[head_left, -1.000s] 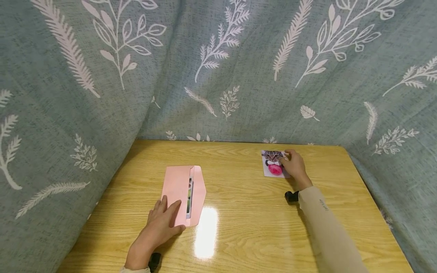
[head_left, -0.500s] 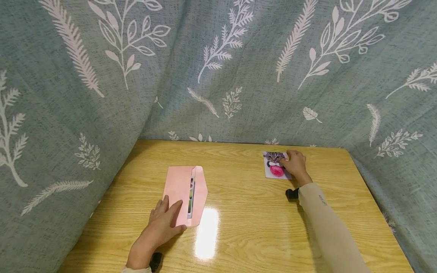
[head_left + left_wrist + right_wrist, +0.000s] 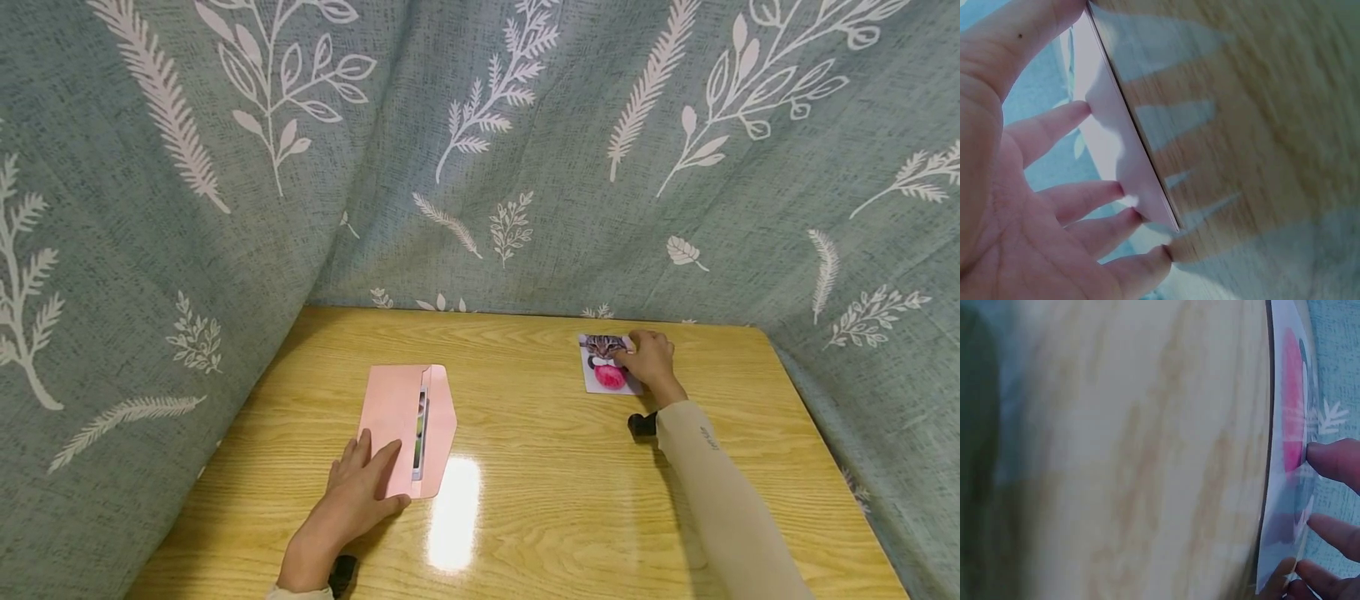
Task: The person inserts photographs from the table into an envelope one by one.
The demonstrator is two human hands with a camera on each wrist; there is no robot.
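A pink envelope [image 3: 386, 400] lies on the table at left in the head view, its pointed flap folded out to the right. From its opening shows a narrow strip of a printed picture [image 3: 420, 429]. My left hand [image 3: 352, 496] rests on the envelope's lower left part, fingers spread; in the left wrist view the fingertips lie along it. Farther right lies a square photo card [image 3: 600, 383] of a cat with a pink ball-like shape. My right hand [image 3: 648, 362] touches its right side, thumb and fingertips on the glossy surface in the right wrist view.
A wooden table [image 3: 540, 467] lies under everything, with a bright light reflection near the envelope. A grey-green curtain [image 3: 465, 167] with white leaf prints surrounds its back and sides. Black wrist mounts [image 3: 642, 427] sit at both wrists.
The head view has shifted slightly, so everything sits a little farther right. Both hands stay where they were on the envelope and the photo card.
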